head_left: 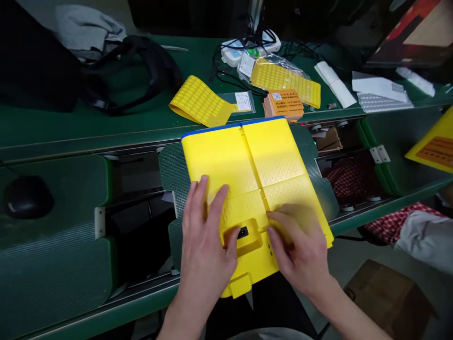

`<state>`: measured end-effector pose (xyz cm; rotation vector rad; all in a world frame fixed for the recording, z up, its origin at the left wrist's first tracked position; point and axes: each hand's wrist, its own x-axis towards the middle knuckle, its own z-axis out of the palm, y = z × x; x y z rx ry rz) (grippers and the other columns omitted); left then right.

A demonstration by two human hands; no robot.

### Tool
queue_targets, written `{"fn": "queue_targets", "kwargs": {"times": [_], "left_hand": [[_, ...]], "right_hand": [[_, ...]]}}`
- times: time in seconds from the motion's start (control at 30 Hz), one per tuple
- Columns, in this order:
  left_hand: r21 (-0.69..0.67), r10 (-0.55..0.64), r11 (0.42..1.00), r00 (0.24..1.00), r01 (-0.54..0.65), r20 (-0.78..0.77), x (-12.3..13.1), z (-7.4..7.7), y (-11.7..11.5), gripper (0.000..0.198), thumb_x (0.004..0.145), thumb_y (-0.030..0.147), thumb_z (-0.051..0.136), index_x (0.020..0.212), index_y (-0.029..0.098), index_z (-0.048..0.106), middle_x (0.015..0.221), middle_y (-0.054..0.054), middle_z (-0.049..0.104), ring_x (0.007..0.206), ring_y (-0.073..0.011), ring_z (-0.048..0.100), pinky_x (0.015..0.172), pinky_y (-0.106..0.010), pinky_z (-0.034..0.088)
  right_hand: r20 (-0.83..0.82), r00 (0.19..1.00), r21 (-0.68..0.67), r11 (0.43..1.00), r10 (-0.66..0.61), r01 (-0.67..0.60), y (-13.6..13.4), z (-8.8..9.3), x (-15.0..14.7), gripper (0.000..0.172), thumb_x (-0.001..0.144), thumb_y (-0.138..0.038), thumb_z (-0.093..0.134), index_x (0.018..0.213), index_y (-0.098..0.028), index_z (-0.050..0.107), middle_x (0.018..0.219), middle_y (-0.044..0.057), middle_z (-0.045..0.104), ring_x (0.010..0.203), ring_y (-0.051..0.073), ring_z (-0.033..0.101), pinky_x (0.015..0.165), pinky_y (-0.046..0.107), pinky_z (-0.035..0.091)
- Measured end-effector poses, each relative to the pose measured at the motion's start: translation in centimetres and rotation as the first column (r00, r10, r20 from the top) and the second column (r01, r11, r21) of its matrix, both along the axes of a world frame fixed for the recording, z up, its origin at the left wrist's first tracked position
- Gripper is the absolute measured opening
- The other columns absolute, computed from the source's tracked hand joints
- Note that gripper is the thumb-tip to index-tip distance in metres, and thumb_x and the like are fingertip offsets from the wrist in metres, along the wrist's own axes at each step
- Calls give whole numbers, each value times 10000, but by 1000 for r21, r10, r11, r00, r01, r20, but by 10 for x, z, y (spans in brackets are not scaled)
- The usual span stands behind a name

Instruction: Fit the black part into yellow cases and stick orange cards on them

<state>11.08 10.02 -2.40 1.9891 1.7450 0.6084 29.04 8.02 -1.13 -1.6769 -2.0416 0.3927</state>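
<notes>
A large flat yellow plastic case [247, 160] with a blue far edge lies on a green conveyor pallet [170, 165] right in front of me. Its near end has a recessed pocket with a small black part [242, 232]. My left hand [205, 245] lies flat on the case's near left, fingers spread, thumb at the recess. My right hand [300, 245] rests on the near right, fingers stretched toward the recess. Neither hand holds anything.
Beyond the belt, the green bench holds yellow label sheets [200, 101], a bagged yellow sheet [283, 80], orange cards [285, 104], a white power strip [247, 47], and a black strap [141, 71]. A black mouse [26, 196] sits left. Another yellow item [435, 146] lies right. A cardboard box [385, 297] stands below.
</notes>
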Motion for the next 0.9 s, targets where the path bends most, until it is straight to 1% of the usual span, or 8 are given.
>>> {"fn": "queue_targets", "kwargs": {"times": [0.23, 0.3, 0.4, 0.47, 0.57, 0.7, 0.77, 0.9], "left_hand": [[-71, 95, 993, 995, -94, 18, 16, 10, 2, 662, 773, 222, 671, 1370, 168, 388, 1572, -155, 180, 1480, -318, 119, 1193, -531, 229], [-35, 165, 986, 986, -166, -14, 23, 19, -11, 617, 787, 264, 671, 1343, 157, 426, 1506, -172, 305, 1422, -314, 279, 1149, -491, 323], [104, 320, 946, 938, -308, -133, 37, 33, -41, 407, 821, 283, 644, 1205, 174, 562, 1214, -132, 557, 1119, -258, 555, 949, -406, 476], [94, 264, 964, 940, -249, -216, 46, 39, -58, 315, 845, 308, 614, 1134, 181, 609, 1080, -112, 616, 965, -243, 601, 841, -388, 503], [-188, 114, 966, 944, -178, -309, 56, 43, -63, 496, 898, 388, 534, 1313, 121, 491, 951, -111, 701, 732, -219, 667, 614, -321, 514], [-548, -27, 796, 890, -256, -454, 64, 52, -42, 594, 949, 395, 422, 1425, 47, 351, 769, -95, 737, 593, -253, 688, 493, -321, 472], [-603, -106, 760, 868, -243, -484, 68, 57, -32, 570, 963, 390, 383, 1410, 36, 385, 774, -119, 736, 643, -273, 706, 532, -336, 497], [-597, -200, 767, 795, -237, -572, 73, 61, -25, 555, 977, 372, 341, 1415, 39, 406, 777, -143, 734, 632, -266, 711, 511, -318, 496]], "right_hand": [[-1, 1000, -1, 1000, 1, -1, 2, -4, 3, 192, 872, -191, 565, 1059, -166, 601, 1050, 85, 621, 922, 231, 557, 786, 378, 437], [-5, 1000, -2, 1000, 5, -5, 2, -4, 5, 184, 874, -196, 562, 1052, -169, 603, 1049, 82, 626, 929, 231, 565, 782, 370, 429], [-1, 1000, -9, 1000, 5, -5, 2, -3, 6, 189, 874, -201, 561, 1056, -179, 608, 1052, 70, 637, 933, 229, 571, 778, 362, 417], [8, 1000, -10, 1000, 1, -1, 2, -4, 6, 199, 871, -209, 568, 1064, -186, 612, 1060, 65, 642, 934, 230, 572, 789, 365, 413], [12, 1000, 5, 1000, -11, 11, 1, -5, 6, 194, 862, -212, 581, 1052, -196, 619, 1057, 61, 647, 935, 233, 569, 811, 372, 409], [9, 1000, -14, 1000, 4, -3, 2, -6, 6, 188, 876, -208, 560, 1054, -194, 618, 1061, 70, 649, 943, 238, 565, 807, 376, 402], [14, 1000, -34, 999, 11, -11, 3, -4, 6, 182, 884, -205, 546, 1051, -195, 618, 1059, 71, 647, 942, 238, 562, 793, 372, 393], [8, 1000, -65, 998, 9, -8, 3, 0, 6, 173, 896, -204, 530, 1042, -194, 622, 1047, 69, 640, 921, 227, 553, 736, 351, 367]]}}
